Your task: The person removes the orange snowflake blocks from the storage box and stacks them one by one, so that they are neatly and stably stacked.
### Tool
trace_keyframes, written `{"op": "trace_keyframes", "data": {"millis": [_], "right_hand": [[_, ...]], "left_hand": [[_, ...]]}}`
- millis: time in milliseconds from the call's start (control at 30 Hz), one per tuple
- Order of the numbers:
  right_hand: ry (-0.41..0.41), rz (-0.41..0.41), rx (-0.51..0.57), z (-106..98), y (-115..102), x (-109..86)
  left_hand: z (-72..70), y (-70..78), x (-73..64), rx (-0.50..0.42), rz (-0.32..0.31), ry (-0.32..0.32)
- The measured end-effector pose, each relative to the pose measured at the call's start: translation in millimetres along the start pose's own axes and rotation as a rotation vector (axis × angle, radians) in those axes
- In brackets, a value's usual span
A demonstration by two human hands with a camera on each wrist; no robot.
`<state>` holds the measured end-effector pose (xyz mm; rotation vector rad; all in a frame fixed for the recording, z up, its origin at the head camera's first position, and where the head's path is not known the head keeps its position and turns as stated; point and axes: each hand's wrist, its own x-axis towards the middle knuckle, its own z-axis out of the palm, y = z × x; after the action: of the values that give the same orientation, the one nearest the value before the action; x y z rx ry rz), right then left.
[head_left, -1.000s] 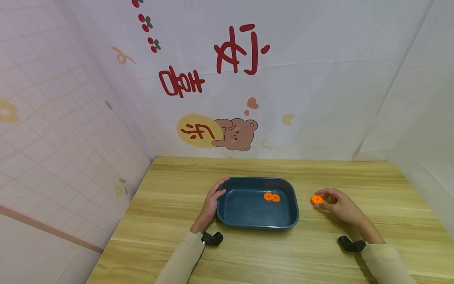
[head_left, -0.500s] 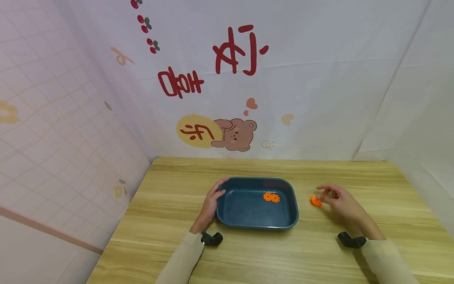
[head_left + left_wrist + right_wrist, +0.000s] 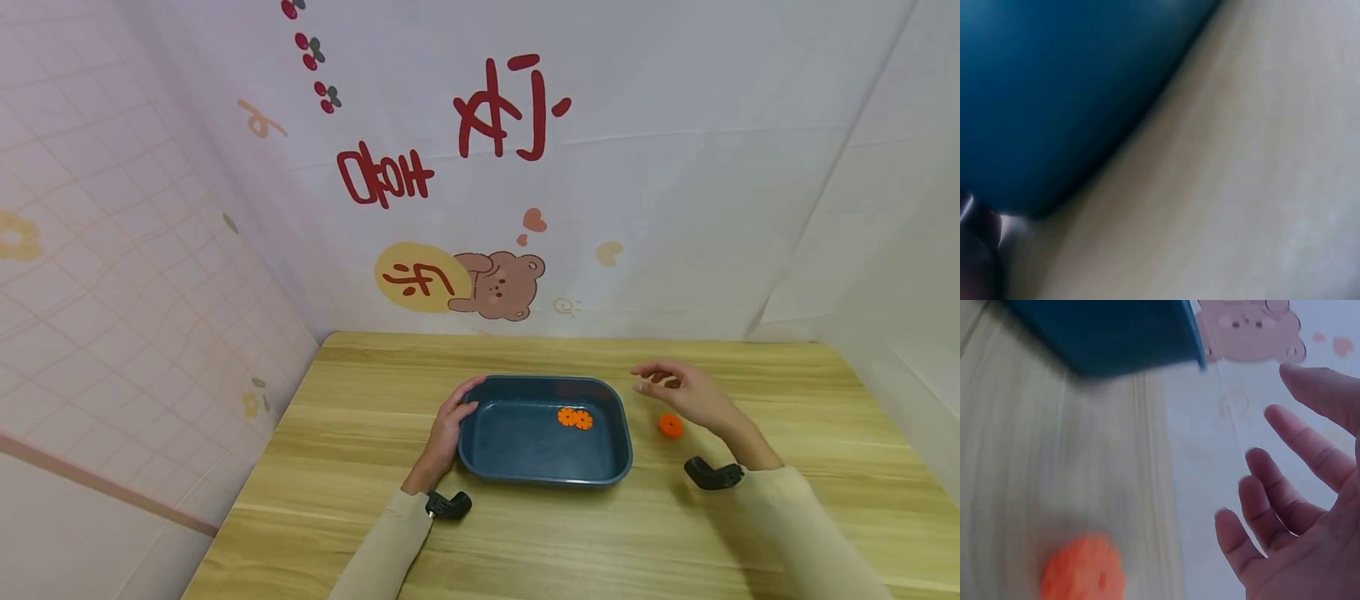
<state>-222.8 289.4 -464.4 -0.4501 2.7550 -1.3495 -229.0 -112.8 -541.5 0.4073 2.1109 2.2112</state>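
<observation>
My left hand grips the left side of a dark blue rectangular plastic tray, with fingers and thumb at its rim. The tray's blue wall fills the upper left of the left wrist view, where the hand is mostly hidden. Two orange notched discs lie overlapping on the tray floor. Another orange disc lies on the table right of the tray, showing blurred in the right wrist view. My right hand is beyond and above this loose disc, its fingers spread and loosely bent, holding nothing.
The wood-grain table extends around the tray. A white cloth backdrop with a printed bear hangs along the far edge, with more cloth on both sides. A black wrist camera sits on the left sleeve, another on the right.
My right hand has let go of the orange disc, leaving it on the table, and has moved up and left toward the tray. My left hand and the tray stay where they were.
</observation>
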Motion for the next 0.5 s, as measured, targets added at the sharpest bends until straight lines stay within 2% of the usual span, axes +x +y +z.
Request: {"op": "trace_keyframes", "data": {"millis": [167, 367, 500], "right_hand": [[-0.094, -0.057, 0.049, 16, -15, 18.3], [-0.177, -0.124, 0.016, 37, -23, 32.6], [-0.217, -0.156, -0.036, 47, -27, 38.1]], "left_hand": [[-0.3, -0.9, -0.3, -0.001, -0.001, -0.001], [-1.1, 0.5, -0.5, 0.006, -0.01, -0.008], [-1.3, 7.1, -1.4, 0.002, -0.025, -0.023]]}}
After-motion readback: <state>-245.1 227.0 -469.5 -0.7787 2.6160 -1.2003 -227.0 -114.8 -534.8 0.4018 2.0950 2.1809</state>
